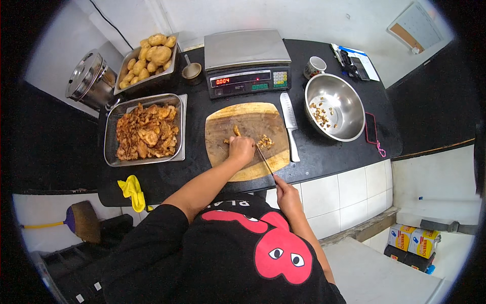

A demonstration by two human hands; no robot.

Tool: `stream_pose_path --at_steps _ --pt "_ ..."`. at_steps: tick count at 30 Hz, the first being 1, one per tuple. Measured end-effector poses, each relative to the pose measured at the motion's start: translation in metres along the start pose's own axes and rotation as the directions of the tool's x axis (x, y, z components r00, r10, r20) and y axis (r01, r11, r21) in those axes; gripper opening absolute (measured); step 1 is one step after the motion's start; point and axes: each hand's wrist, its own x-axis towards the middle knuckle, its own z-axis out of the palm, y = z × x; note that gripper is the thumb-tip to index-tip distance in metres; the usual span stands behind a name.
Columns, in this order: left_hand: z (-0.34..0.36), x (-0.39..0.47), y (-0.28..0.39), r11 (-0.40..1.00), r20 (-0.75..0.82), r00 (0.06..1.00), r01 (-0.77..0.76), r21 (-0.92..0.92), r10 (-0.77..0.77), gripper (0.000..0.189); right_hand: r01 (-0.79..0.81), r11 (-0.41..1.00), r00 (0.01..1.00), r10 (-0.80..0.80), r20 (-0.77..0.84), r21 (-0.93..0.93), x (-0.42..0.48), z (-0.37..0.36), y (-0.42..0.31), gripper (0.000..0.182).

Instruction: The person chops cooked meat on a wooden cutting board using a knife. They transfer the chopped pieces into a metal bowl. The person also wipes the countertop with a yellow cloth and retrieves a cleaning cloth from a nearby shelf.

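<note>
On the wooden cutting board (251, 114), my left hand (242, 150) presses down a strip of browned cooked meat (237, 130), most of it hidden under my fingers. My right hand (289, 199) grips the handle of a knife (266, 161). Its narrow blade reaches up to the board beside my left fingertips. Just right of the blade lies a small heap of chopped meat pieces (265, 142). A second, broad-bladed knife (289, 114) with a metal handle rests on the black table along the board's right side.
A wire-mesh basket (108, 146) of browned meat stands left, below a metal pan (159, 81) of potatoes. Behind the board is a digital scale (246, 49). A steel bowl (347, 110) at right holds some chopped pieces, near a mug (315, 68). A yellow cloth (133, 193) hangs over the front edge.
</note>
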Motion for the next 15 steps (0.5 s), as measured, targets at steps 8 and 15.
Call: stream_pose_path --at_steps 8,15 --pt "-0.004 -0.002 -0.001 0.998 0.034 0.998 -0.048 0.039 0.047 0.009 -0.048 0.999 0.997 0.048 0.054 0.008 0.018 -0.003 -0.006 0.031" --pt "0.004 -0.006 -0.01 0.993 -0.045 0.994 -0.1 0.055 0.102 0.011 -0.026 0.99 0.999 0.022 0.029 0.14 0.031 0.007 -0.006 0.03"
